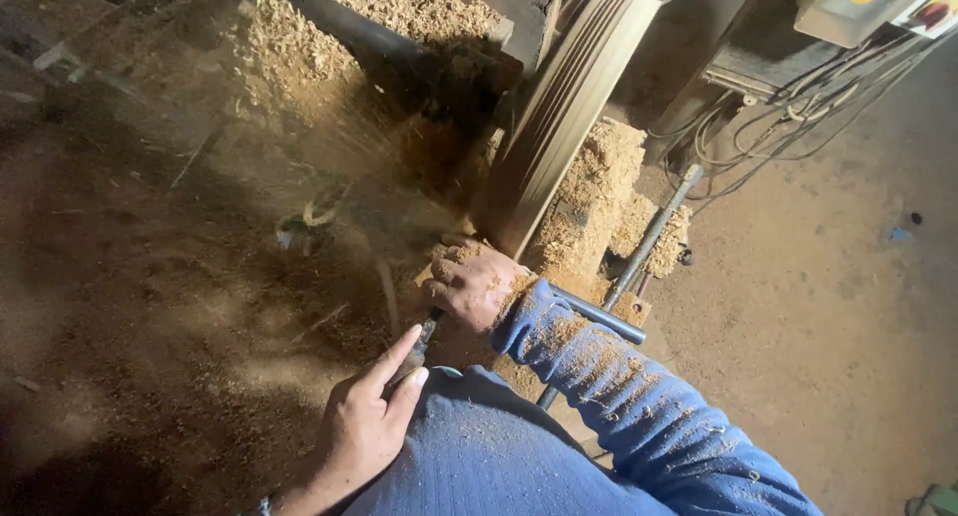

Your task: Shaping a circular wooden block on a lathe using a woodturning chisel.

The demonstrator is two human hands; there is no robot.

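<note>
Sawdust blankets the lathe bed point(329, 47). Right hand point(474, 286) clamps the chisel point(417, 348) near the spinning work (blurred); left hand point(364, 426) pinches its handle. Best kept braced low, fed gently.

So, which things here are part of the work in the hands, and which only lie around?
In use:
- left hand
- right hand
- chisel
- large grooved wheel

Lying about:
- sawdust heaps
- metal rod
- loose cables
- grey control box
</note>
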